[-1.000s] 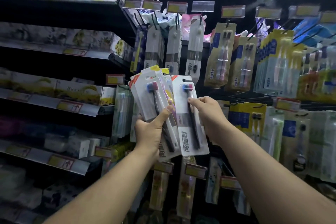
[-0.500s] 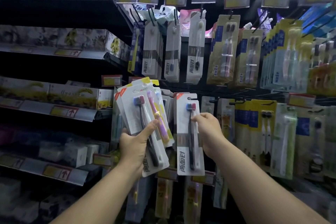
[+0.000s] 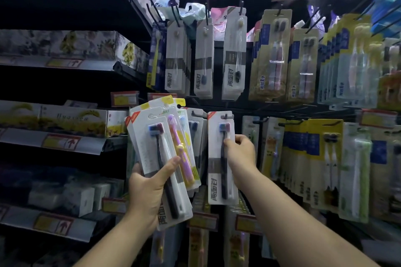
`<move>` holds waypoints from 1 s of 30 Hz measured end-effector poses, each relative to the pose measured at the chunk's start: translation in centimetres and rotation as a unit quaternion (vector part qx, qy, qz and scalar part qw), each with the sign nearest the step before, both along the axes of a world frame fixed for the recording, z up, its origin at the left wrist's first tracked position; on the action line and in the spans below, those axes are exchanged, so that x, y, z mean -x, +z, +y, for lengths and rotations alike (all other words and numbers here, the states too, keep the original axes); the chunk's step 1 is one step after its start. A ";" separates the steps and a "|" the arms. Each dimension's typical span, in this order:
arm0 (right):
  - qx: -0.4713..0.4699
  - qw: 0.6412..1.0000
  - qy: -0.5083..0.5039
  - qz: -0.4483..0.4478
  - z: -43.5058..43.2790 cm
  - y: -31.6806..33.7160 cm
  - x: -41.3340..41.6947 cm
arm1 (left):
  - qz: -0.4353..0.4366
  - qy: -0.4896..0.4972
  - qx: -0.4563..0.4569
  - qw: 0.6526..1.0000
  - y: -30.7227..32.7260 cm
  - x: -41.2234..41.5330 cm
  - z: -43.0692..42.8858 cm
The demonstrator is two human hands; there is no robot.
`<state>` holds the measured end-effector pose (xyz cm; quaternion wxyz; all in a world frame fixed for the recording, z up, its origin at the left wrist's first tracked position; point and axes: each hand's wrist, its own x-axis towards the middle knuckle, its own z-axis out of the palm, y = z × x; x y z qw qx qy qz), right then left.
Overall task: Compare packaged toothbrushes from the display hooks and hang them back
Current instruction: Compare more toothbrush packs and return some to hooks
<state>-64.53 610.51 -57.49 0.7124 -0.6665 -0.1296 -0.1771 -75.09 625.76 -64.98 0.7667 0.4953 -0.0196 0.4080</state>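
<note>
White card packs fan from your left hand, gripped near their bases. Your right hand pinches a single pack upright, its top edge at a display hook just right of the fan.

Tight: upper row of packs overhangs; fanned packs block left, yellow packs crowd right, white pack fills the middle; shelf edge juts left. Only the dark strip between rows is open.
</note>
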 end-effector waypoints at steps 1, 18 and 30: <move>-0.006 1.000 -0.006 0.002 0.1 -0.4 -0.4 | -0.002 -0.001 -0.003 1.000 -0.1 0.0 0.1; 0.148 0.984 0.029 -0.095 0.2 -1.0 2.9 | 0.008 -0.003 -0.001 1.000 -0.2 -0.2 -1.6; 0.215 0.961 0.102 -0.141 -1.6 -2.0 7.9 | 0.008 -0.054 0.041 0.998 1.3 0.0 -6.8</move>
